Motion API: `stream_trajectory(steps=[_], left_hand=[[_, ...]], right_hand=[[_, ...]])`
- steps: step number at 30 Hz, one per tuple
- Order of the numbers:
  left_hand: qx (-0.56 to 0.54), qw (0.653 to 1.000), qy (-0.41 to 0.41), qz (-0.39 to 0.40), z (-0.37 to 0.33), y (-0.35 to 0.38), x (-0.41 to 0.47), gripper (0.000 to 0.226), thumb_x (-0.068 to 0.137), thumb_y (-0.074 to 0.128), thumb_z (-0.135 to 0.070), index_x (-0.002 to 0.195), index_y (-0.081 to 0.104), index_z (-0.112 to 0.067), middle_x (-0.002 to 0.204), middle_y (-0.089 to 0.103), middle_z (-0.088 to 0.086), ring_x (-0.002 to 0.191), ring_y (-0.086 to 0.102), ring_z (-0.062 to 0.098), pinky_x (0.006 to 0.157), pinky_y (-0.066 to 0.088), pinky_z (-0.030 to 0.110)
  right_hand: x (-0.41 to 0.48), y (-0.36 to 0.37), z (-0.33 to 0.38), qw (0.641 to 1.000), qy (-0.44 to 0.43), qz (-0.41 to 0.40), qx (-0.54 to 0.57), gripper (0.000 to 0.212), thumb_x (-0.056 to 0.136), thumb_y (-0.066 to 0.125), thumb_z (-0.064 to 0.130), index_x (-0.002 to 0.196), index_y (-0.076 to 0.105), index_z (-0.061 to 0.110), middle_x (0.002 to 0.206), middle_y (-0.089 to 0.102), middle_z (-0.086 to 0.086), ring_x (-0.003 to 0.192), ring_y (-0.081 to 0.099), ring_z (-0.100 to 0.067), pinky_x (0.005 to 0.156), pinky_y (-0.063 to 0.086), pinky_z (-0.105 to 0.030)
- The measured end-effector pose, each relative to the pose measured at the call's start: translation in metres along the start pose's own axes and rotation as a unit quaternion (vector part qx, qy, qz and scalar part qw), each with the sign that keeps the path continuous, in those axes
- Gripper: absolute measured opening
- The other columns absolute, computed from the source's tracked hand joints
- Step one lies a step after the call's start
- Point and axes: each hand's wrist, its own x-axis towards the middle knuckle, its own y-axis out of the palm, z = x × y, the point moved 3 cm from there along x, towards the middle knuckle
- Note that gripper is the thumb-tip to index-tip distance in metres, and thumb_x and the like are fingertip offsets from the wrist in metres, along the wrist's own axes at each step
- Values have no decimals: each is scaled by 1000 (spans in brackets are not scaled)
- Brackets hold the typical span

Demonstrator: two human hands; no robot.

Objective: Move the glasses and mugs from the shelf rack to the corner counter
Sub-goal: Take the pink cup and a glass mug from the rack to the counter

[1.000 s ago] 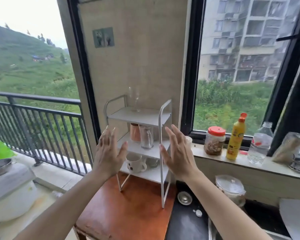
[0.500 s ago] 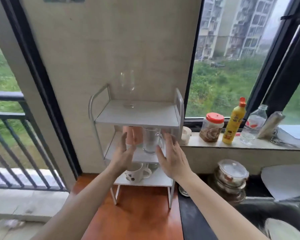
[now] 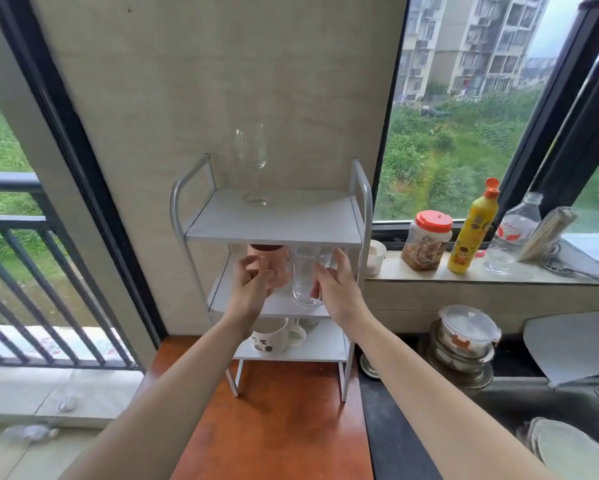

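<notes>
Centrally, a white shelf rack stands on the orange-brown surface between windows; left hand curls around the pink mug, right hand grips the glass mug.

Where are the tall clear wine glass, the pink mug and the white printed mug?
Tall clear wine glass (image 3: 251, 147), head view, on its bowl.
Pink mug (image 3: 280, 261), head view, on its side wall.
White printed mug (image 3: 269, 339), head view, on its body.
</notes>
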Motion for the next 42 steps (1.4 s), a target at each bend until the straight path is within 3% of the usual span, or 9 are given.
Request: stream_trajectory(steps=[7, 10, 16, 22, 24, 27, 30, 35, 42], left_hand=[[-32, 998, 9, -44, 10, -14, -36, 38, 101, 54, -31, 132, 34, -21, 95, 62, 4, 86, 61, 17, 92, 54, 46], [-66, 996, 10, -59, 14, -22, -55, 28, 100, 55, -39, 122, 42, -28, 101, 69, 7, 93, 65, 22, 85, 53, 43], [-80, 991, 72, -82, 26, -36, -106, 17, 101, 52, -36, 117, 51, -30, 83, 63, 1, 76, 59, 16, 73, 51, 38], [-73, 993, 80, -50, 44, -20, -142, 10, 102, 51, -37, 112, 52, -35, 102, 66, 2, 91, 62, 14, 77, 48, 32], [-70, 995, 64, -26, 56, -3, -150, 9, 103, 50, -34, 112, 51, -34, 108, 66, 4, 97, 64, 15, 79, 51, 33], [-51, 997, 49, 18, 68, 33, -165, 13, 101, 51, -38, 114, 52, -37, 117, 66, 2, 110, 63, 17, 92, 52, 39], [-63, 996, 28, 63, 69, 82, -186, 14, 103, 50, -33, 116, 51, -30, 99, 66, -2, 92, 62, 12, 83, 50, 33], [-71, 983, 22, 170, 53, 182, -244, 16, 97, 55, -40, 112, 53, -34, 101, 69, -1, 96, 63, 11, 95, 51, 43], [-66, 953, 32, 293, 51, 343, -383, 19, 94, 56, -34, 112, 55, -28, 91, 63, -1, 79, 58, 9, 79, 48, 35]], right_hand=[[-20, 3, -3, 995, 29, 5, 96, 65, 105, 42, 18, 160, 9, 30, 58, 45, 3, 55, 43, -9, 59, 42, -18], [-28, 4, -10, 993, 14, -28, 111, 59, 102, 41, 14, 158, 26, 28, 52, 35, 11, 50, 34, -7, 56, 32, -25], [-77, 5, -22, 986, -67, -138, 66, 54, 91, 42, 24, 144, 51, 24, 47, 34, 9, 47, 35, -10, 58, 36, -31], [-130, -14, -53, 976, -81, -195, 53, 53, 86, 44, 24, 136, 59, 21, 87, 70, 18, 79, 60, -3, 74, 49, -23], [-148, -34, -66, 969, -70, -231, 51, 54, 86, 44, 22, 137, 59, 19, 81, 70, 14, 66, 57, 1, 63, 46, -19], [-174, -73, -83, 953, -40, -294, 59, 55, 82, 45, 32, 135, 60, 33, 87, 52, 15, 76, 49, 0, 79, 44, -30], [-207, -122, -85, 931, -32, -358, 65, 48, 78, 45, 35, 116, 65, 55, 86, 48, 17, 78, 45, -1, 79, 42, -28], [-282, -227, -71, 877, -70, -472, 56, 60, 83, 39, 21, 141, 55, 18, 50, 40, 15, 49, 31, -8, 48, 30, -22], [-439, -380, -84, 785, -93, -610, 52, 57, 84, 42, 26, 138, 59, 23, 61, 53, 14, 47, 34, -9, 47, 30, -28]])
